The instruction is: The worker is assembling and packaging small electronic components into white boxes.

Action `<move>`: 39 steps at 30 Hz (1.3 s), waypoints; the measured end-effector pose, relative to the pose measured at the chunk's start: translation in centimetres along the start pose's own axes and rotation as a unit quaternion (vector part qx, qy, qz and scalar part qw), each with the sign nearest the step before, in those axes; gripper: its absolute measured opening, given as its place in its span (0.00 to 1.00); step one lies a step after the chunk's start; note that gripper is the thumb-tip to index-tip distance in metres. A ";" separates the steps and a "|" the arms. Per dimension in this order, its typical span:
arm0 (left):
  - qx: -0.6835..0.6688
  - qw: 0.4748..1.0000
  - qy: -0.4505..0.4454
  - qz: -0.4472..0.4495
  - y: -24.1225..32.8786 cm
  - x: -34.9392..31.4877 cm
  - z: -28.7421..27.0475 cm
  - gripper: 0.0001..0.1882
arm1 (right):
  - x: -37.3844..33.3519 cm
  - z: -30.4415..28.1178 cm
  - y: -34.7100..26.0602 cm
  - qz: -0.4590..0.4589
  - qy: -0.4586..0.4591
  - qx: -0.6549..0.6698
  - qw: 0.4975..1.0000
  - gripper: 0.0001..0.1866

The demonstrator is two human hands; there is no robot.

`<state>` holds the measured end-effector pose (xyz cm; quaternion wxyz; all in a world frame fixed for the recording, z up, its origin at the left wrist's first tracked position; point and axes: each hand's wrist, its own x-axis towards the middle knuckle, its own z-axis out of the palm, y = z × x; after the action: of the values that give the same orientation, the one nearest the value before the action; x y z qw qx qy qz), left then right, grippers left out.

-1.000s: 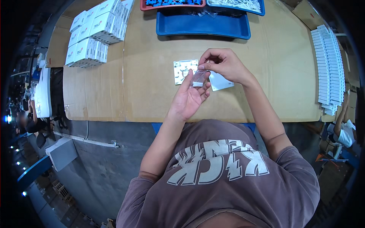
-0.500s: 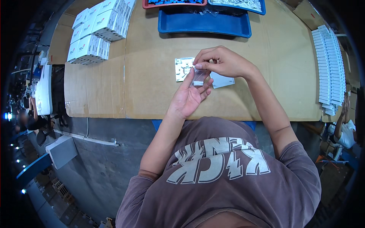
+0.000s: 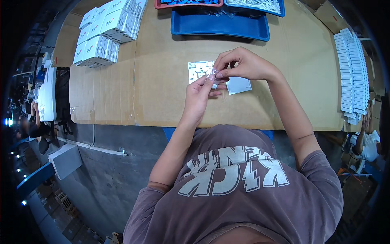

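Between my two hands is a small clear plastic bag (image 3: 216,81) with a white piece inside. My left hand (image 3: 199,95) pinches it between thumb and fingers, the other fingers behind it. The fingers of my right hand (image 3: 243,66) pinch the bag's upper end. Just beyond and left of the hands lies a white plate with molded details (image 3: 197,70), partly covered by them. To the right, a plain white plate (image 3: 239,86) rests flat on the cardboard-covered table (image 3: 162,97).
An empty blue tray (image 3: 219,28) stands at the far side. Behind it are a red tray of blue pieces (image 3: 189,3) and a blue tray of white pieces (image 3: 256,5). White boxes (image 3: 103,34) are stacked at far left; white flat pieces (image 3: 351,75) are stacked at right.
My left hand has turned from palm-up to a thumb pinch on the bag. My right hand has shifted slightly right, and the bag's white piece is now more covered by fingers.
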<state>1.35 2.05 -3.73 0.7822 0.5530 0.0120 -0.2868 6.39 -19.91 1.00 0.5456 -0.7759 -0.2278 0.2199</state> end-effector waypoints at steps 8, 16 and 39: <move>0.068 0.995 0.039 0.061 -0.9 0.3 -0.1 0.20 | -0.4 4.3 1.8 -0.037 0.240 0.249 0.937 0.14; -0.010 0.972 0.134 0.191 0.0 0.1 0.7 0.10 | -0.4 6.9 1.1 -0.040 0.278 0.312 0.908 0.20; 0.010 0.973 0.151 0.173 0.2 0.0 0.3 0.10 | -0.9 8.2 3.0 -0.016 0.315 0.398 0.862 0.07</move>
<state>1.37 1.83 -3.41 0.8036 0.5913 0.0315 -0.0607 1.20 -15.21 -4.32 0.8539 -0.5173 0.0509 0.0271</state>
